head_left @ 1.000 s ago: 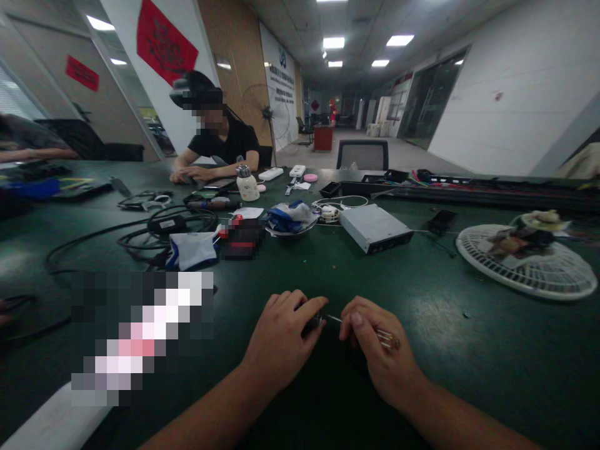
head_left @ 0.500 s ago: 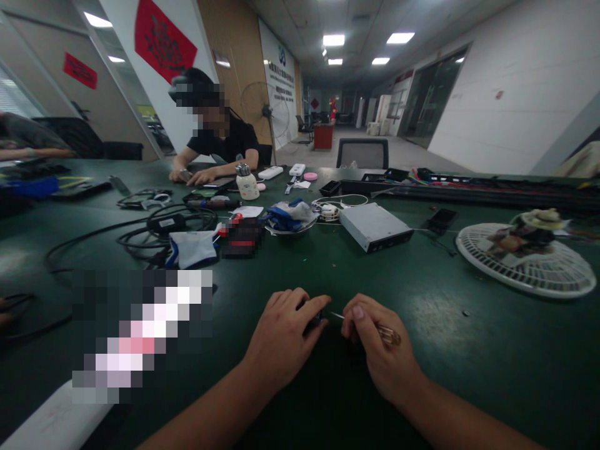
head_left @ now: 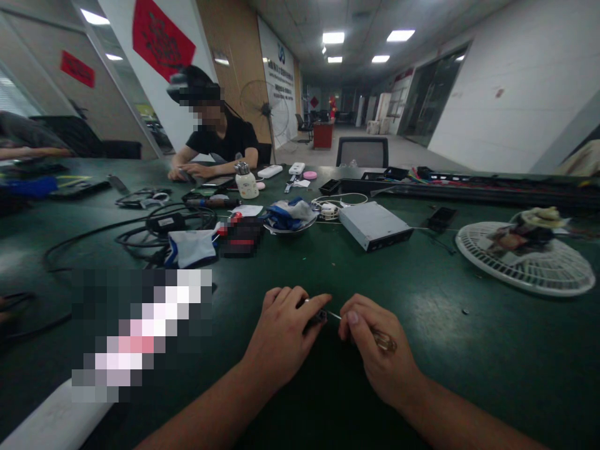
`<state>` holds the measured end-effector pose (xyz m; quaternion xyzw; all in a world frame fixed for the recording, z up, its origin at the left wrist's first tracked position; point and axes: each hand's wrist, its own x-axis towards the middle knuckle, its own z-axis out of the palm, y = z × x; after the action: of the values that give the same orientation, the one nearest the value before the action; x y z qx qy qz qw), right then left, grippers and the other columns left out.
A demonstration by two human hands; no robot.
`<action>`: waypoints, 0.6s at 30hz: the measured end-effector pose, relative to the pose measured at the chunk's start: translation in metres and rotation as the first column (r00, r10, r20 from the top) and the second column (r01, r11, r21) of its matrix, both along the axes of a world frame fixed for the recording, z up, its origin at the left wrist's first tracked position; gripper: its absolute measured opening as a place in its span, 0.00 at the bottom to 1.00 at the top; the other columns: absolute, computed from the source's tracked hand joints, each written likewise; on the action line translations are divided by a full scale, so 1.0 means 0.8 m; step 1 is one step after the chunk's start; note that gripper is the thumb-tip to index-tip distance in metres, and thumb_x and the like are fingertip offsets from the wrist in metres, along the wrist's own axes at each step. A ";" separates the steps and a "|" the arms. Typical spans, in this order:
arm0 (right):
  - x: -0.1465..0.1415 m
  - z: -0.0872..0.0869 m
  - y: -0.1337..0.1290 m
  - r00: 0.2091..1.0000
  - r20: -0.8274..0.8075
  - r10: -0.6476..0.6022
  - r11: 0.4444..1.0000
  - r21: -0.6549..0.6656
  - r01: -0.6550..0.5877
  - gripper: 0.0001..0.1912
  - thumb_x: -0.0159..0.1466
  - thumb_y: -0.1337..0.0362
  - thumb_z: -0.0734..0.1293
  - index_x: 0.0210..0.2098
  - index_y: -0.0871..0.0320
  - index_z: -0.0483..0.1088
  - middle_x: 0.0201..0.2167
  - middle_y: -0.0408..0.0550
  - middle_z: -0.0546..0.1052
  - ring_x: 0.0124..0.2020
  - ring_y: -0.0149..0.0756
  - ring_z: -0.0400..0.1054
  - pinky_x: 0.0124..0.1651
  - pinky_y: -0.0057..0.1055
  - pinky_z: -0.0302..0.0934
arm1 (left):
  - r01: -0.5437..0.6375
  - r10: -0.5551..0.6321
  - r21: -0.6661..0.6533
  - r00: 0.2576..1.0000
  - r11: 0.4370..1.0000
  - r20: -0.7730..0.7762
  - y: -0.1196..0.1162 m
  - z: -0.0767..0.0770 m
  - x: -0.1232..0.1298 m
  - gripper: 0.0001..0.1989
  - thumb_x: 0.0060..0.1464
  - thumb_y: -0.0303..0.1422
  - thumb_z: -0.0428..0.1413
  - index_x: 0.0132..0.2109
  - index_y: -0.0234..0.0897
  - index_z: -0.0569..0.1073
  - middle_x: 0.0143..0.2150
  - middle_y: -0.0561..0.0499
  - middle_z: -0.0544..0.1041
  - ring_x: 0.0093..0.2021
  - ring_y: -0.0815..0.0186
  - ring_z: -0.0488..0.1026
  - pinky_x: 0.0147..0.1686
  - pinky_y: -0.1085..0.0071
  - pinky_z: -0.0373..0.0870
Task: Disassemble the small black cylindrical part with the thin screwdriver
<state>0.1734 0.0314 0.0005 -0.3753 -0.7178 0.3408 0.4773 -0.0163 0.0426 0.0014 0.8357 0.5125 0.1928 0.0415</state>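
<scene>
My left hand [head_left: 284, 334] is closed round a small dark part [head_left: 320, 316], pinched between thumb and forefinger above the green table; the fingers hide most of it. A screwdriver [head_left: 385, 340] with a clear amber handle is gripped in my right hand [head_left: 372, 344]. Its thin metal shaft points left, and the tip is at or very near the right end of the small part; whether they touch is too small to tell.
Beyond my hands lie a silver drive box [head_left: 375, 224], a plate with blue and white cloth [head_left: 289, 215] and a white glove [head_left: 192, 248]. A white fan grille [head_left: 525, 259] is at the right. Black cables [head_left: 122, 231] lie left. Across the table [head_left: 450, 375] sits a person [head_left: 225, 134].
My right hand and the screwdriver have moved slightly left, bringing the tip closer to the small part. More of that part's end shows now.
</scene>
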 end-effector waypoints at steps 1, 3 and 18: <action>0.000 -0.001 0.001 1.000 -0.005 -0.027 1.000 -0.014 0.027 0.21 0.73 0.62 0.56 0.24 0.58 0.67 0.27 0.44 0.68 0.28 0.32 0.64 0.32 0.31 0.56 | -0.003 0.003 0.004 1.000 1.000 -0.002 0.000 0.000 0.000 0.20 0.61 0.31 0.57 0.59 0.52 0.69 0.44 0.51 0.72 0.48 0.58 0.68 0.50 0.56 0.58; 0.000 -0.001 0.002 0.995 -0.024 -0.093 0.995 -0.039 0.092 0.23 0.74 0.60 0.56 0.23 0.57 0.65 0.24 0.43 0.67 0.26 0.32 0.63 0.31 0.31 0.55 | -0.014 0.014 0.012 1.000 1.000 -0.005 0.000 -0.001 0.000 0.20 0.61 0.31 0.57 0.59 0.52 0.69 0.44 0.52 0.72 0.48 0.58 0.67 0.50 0.56 0.58; 0.001 -0.009 0.011 0.963 0.072 -0.258 0.957 -0.119 0.265 0.08 0.69 0.60 0.64 0.37 0.55 0.74 0.35 0.48 0.78 0.36 0.40 0.73 0.39 0.36 0.66 | -0.070 0.070 -0.009 0.998 0.998 0.007 0.002 -0.006 0.000 0.24 0.63 0.34 0.56 0.65 0.48 0.63 0.45 0.51 0.74 0.46 0.59 0.69 0.47 0.59 0.59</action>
<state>0.1739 0.0401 -0.0070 -0.5060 -0.6515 0.3092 0.4731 -0.0166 0.0439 -0.0034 0.8165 0.5419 0.1950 0.0401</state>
